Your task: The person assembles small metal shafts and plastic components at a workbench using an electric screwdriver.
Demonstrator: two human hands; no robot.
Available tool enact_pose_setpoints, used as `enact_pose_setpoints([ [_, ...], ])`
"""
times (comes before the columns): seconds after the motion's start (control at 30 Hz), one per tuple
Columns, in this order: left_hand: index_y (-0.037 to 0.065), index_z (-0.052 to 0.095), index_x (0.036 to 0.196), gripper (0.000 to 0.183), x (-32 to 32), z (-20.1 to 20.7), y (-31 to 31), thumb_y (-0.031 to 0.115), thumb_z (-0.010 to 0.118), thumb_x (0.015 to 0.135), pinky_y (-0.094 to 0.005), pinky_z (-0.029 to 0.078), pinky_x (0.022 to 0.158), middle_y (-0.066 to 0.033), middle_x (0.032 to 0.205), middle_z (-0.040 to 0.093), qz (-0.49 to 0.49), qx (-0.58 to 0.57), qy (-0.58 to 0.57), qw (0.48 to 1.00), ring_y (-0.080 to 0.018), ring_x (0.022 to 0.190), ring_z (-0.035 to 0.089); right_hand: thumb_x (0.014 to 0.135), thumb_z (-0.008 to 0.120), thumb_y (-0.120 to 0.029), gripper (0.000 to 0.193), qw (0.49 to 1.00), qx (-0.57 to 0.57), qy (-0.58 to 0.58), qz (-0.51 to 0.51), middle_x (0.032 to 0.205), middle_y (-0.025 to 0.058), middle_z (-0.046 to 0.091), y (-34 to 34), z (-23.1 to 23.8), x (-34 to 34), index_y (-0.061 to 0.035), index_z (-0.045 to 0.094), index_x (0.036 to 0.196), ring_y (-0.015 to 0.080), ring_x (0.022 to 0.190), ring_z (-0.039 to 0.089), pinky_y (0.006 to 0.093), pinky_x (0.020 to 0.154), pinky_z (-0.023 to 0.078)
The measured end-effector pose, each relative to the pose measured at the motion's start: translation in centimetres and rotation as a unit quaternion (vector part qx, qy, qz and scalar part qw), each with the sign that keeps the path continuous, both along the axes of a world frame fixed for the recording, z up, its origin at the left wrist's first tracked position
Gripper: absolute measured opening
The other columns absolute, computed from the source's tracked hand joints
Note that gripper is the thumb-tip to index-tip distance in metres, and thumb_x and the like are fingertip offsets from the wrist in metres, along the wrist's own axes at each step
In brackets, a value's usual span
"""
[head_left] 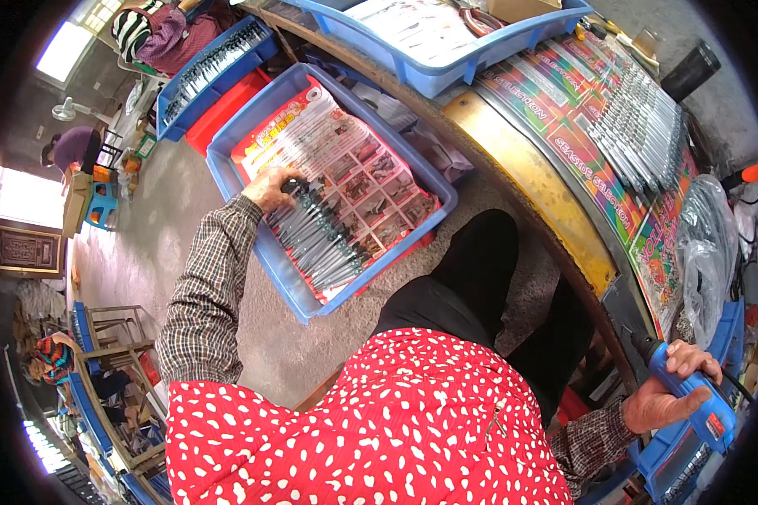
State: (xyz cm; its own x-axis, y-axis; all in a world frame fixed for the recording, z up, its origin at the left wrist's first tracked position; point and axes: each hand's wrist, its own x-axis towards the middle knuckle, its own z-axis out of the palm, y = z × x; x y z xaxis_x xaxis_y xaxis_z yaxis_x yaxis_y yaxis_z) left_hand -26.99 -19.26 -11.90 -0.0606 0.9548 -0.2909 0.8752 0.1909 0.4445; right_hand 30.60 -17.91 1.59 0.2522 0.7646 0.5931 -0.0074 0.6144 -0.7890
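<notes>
Blue tool [723, 406], neat rods [324, 244]
Right hand [653, 407] wraps the tool, lower right, likely to steady it. Left hand [268, 189] touches the rods, upper middle, maybe lined up for neatness; can't tell its grip.

Two bare hands: one left hand [269, 189], one right hand [678, 383]. One blue, black-nosed corded power tool [701, 402]. Two close-packed rows of slim silver-and-dark rods, overlapping too tightly to count singly: one row [316, 244] in a blue rectangular plastic tray [446, 200], another row [640, 130] on one yellow-edged bench [526, 160]. One more blue tray [434, 80] on that bench. One black cylinder [691, 71]. Two other people: one in purple [77, 150], one in multicoloured stripes [55, 358].
</notes>
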Motion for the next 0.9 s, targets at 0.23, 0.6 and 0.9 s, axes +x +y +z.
enact_pose_setpoints([
  [0.23,0.008,0.060,0.106,0.050,-1.1,-0.7,0.2,-0.002,0.068,0.058,-0.0307,0.047,0.068,-0.0074,0.077,0.060,-0.007,0.027,0.002,1.000,-0.0176,0.074,0.057,0.081,0.061,-0.045,0.038,1.000,-0.003,-0.003,0.000,0.066,0.0003,0.044,-0.1,-0.1,0.3,-0.0094,0.051,0.092,0.0120,0.060,0.042,0.0281,0.061,0.034],
  [0.6,0.006,0.059,0.110,0.051,-2.3,-1.3,0.0,-0.003,0.060,0.060,-0.0309,0.048,0.063,-0.0081,0.074,0.060,0.016,0.014,0.046,0.999,-0.0176,0.068,0.059,0.082,0.060,-0.044,0.037,1.000,0.005,-0.013,0.010,0.065,0.0005,0.045,-0.1,0.0,-0.1,-0.0093,0.050,0.092,0.0121,0.060,0.044,0.0288,0.061,0.036],
  [0.9,0.008,0.063,0.098,0.030,-1.8,-2.8,-0.5,0.004,0.055,0.069,-0.0397,0.045,0.073,-0.0146,0.080,0.058,0.029,0.184,0.176,0.967,-0.0313,0.081,0.056,0.082,0.059,-0.045,0.041,1.000,0.014,-0.012,-0.022,0.064,0.0016,0.043,0.2,0.8,-1.5,-0.0084,0.045,0.093,0.0127,0.057,0.043,0.0295,0.059,0.037],
])
